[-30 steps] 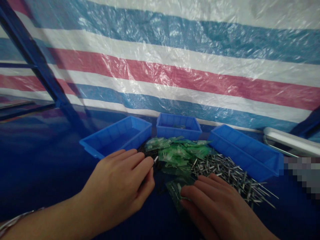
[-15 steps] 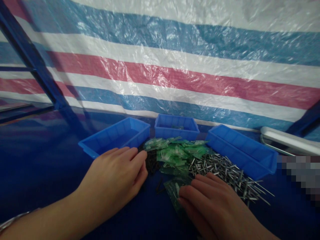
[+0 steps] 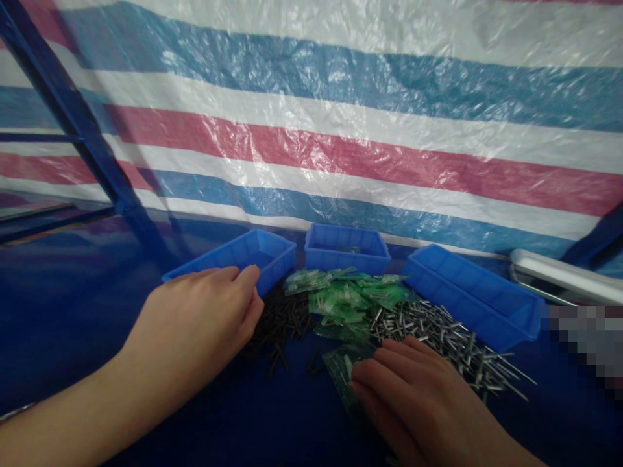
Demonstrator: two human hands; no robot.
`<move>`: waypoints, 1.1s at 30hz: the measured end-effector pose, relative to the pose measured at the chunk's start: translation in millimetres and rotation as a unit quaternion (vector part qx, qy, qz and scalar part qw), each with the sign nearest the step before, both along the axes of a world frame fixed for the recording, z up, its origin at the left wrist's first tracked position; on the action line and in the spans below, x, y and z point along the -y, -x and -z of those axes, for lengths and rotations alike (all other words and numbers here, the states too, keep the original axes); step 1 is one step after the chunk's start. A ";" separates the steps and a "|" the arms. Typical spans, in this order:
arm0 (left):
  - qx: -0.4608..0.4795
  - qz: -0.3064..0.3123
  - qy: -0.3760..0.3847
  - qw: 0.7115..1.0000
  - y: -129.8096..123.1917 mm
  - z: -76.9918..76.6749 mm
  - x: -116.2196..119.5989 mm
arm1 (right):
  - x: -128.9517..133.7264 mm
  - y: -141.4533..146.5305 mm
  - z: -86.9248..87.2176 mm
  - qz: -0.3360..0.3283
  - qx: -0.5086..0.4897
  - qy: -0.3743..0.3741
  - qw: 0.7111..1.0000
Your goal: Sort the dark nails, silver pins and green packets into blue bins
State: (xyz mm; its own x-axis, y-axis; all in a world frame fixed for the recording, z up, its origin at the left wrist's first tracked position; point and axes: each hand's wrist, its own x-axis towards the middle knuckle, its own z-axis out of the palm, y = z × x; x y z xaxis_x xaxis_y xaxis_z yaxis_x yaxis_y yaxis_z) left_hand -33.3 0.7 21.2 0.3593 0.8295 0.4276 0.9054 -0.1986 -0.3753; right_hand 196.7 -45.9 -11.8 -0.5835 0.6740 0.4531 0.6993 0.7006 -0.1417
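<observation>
My left hand (image 3: 199, 318) is closed, its fingertips hidden, above the near end of the left blue bin (image 3: 285, 256); whether anything is in it cannot be seen. Dark screws or pins (image 3: 280, 327), too dim to name surely, lie in a pile just right of that hand. My right hand (image 3: 413, 389) pinches a small green-tinted plastic bag (image 3: 341, 370), with a pale item visible inside. Beyond it rests a heap of similar green bags (image 3: 345, 298). Silvery metal rods (image 3: 448, 334) are scattered beside and behind my right hand.
A middle blue bin (image 3: 348, 261) with a small packet inside and a right blue bin (image 3: 472, 301) stand behind the piles on the blue tabletop (image 3: 233, 415). A striped tarp (image 3: 341, 143) hangs behind. At right lies a white lamp-like bar (image 3: 564, 272).
My left hand has moved left, away from the green bags and over the left bin, uncovering more of the dark pile. My right hand stays on its bag.
</observation>
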 end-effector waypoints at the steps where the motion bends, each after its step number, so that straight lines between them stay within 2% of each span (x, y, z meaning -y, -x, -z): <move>1: -0.003 -0.011 0.016 1.000 0.0 -0.1 -0.5 | -0.1 0.0 0.0 0.002 -0.002 -0.002 1.000; 6: -0.004 -0.056 0.050 0.997 0.7 -6.8 -1.7 | -0.7 -0.4 1.5 0.001 -0.006 -0.009 1.000; 11: -0.009 -0.175 0.087 0.981 -1.8 -19.2 -0.7 | -0.8 -1.0 1.7 0.002 -0.002 -0.005 1.000; 14: -0.023 -0.201 0.118 0.972 -3.3 -22.8 -1.5 | 1.0 -1.3 0.8 0.001 -0.002 -0.001 1.000; 20: -0.018 -0.182 0.119 0.976 -1.1 -19.7 -7.5 | 1.5 -0.1 -2.0 0.003 -0.003 0.000 1.000; 29: -0.011 -0.079 0.120 0.990 -1.5 2.7 -14.8 | 0.6 0.2 1.6 0.003 0.001 0.003 1.000; 33: -0.002 -0.043 0.132 0.990 -2.7 8.0 -15.9 | 0.2 1.8 0.8 0.007 0.006 0.007 1.000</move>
State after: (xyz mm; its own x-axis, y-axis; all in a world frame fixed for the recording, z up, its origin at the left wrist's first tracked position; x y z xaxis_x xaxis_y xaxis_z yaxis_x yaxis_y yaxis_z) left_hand -30.6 16.6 13.2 0.2843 0.9396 0.1905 0.9216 -0.2131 -0.3245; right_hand 194.9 -46.1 -12.6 -0.5793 0.6884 0.4365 0.7107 0.6887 -0.1431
